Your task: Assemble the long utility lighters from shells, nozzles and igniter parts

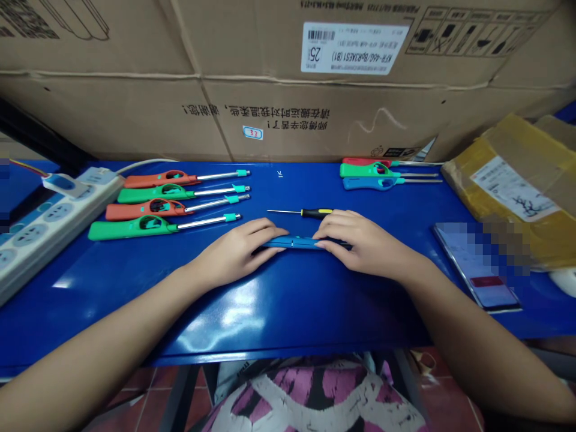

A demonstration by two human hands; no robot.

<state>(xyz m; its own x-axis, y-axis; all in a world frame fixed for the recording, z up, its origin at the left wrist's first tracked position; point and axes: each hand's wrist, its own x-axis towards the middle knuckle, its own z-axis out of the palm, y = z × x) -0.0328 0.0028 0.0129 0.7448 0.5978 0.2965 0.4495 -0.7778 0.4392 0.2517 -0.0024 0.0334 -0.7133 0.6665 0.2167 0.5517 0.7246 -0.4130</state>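
Observation:
Both my hands hold a blue barbecue lighter (297, 242) level, its narrow edge towards me. My left hand (240, 251) pinches its left end between thumb and fingers. Around its right end my right hand (360, 243) is closed, hiding part of it; a dark piece shows under the fingers. Just behind lies a screwdriver (315, 212) with a black and yellow handle, its tip pointing left and its handle end hidden by my right hand. Orange and green barbecue lighters (135, 228) lie in a row at the left.
Red, green and blue lighters (366, 171) lie together at the back right. A power strip (54, 219) runs along the left side. A phone (477, 270) and a taped parcel (508, 186) are at the right. A large cardboard box (279, 90) stands behind the blue table (225, 318).

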